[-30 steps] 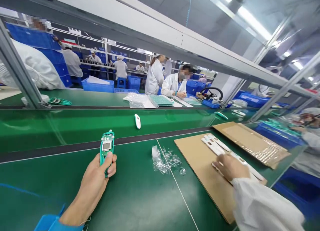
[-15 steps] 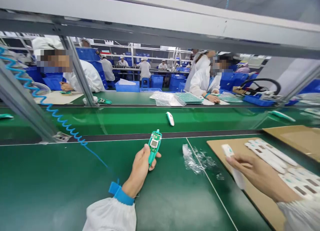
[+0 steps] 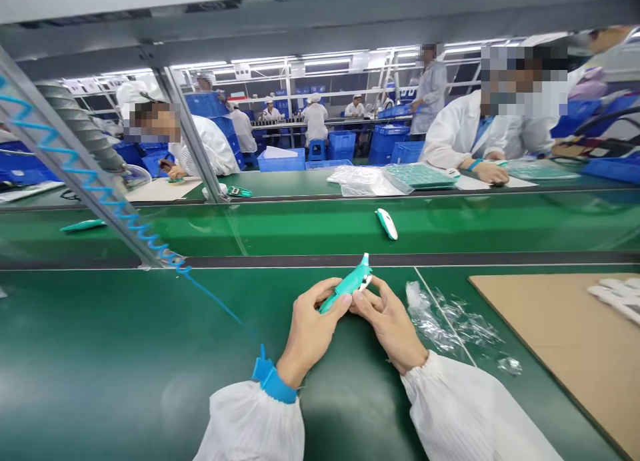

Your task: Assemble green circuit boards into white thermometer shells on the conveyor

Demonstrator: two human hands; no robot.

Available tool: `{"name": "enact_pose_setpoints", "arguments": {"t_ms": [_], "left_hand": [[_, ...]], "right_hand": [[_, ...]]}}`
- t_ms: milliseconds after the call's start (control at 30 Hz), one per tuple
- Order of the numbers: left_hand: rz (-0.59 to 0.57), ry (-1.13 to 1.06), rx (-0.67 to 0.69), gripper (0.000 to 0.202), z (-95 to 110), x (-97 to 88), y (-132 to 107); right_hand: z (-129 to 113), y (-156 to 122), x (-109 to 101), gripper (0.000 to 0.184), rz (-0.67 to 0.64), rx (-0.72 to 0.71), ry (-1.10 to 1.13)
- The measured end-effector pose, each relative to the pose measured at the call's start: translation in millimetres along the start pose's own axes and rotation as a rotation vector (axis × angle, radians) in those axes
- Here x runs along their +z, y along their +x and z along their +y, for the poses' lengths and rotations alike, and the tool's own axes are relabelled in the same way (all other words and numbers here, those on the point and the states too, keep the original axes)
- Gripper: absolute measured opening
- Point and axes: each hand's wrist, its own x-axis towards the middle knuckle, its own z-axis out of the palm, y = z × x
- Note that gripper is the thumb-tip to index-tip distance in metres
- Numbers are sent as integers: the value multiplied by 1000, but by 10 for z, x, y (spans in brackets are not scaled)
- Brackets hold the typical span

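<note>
My left hand (image 3: 309, 328) grips a teal device shell (image 3: 345, 284) that is tilted up to the right above the green table (image 3: 125, 354). My right hand (image 3: 385, 321) is closed against the same shell from the right, and a sliver of a white cover shows under its fingers at the shell's tip. Both hands meet at the table's middle. A blue wrist strap (image 3: 270, 380) sits on my left wrist, with a blue coiled cord (image 3: 115, 211) running up to the left.
Crumpled clear plastic film (image 3: 450, 318) lies right of my hands. A cardboard sheet (image 3: 560, 334) at the right holds white covers (image 3: 617, 296). A white and teal device (image 3: 387, 223) lies on the conveyor belt (image 3: 300, 228). People in white coats sit across the line.
My right hand lifted a white cover off the cardboard and came left to meet the teal shell. The shell turned from face-up to edge-on. The view swung left.
</note>
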Motion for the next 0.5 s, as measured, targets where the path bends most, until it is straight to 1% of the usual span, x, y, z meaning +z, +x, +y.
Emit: {"name": "enact_pose_setpoints", "arguments": {"t_ms": [67, 200, 367, 500], "left_hand": [[-38, 7, 13, 42, 25, 24, -25], [-50, 71, 37, 40, 37, 68, -51], [-189, -146, -10, 42, 28, 42, -9], [-200, -130, -19, 42, 38, -12, 19]], "right_hand": [[-25, -10, -67, 64, -3, -2, 25], [-75, 11, -157, 54, -29, 12, 29], [-120, 37, -179, 58, -41, 12, 12], [-111, 40, -202, 60, -42, -25, -46]]}}
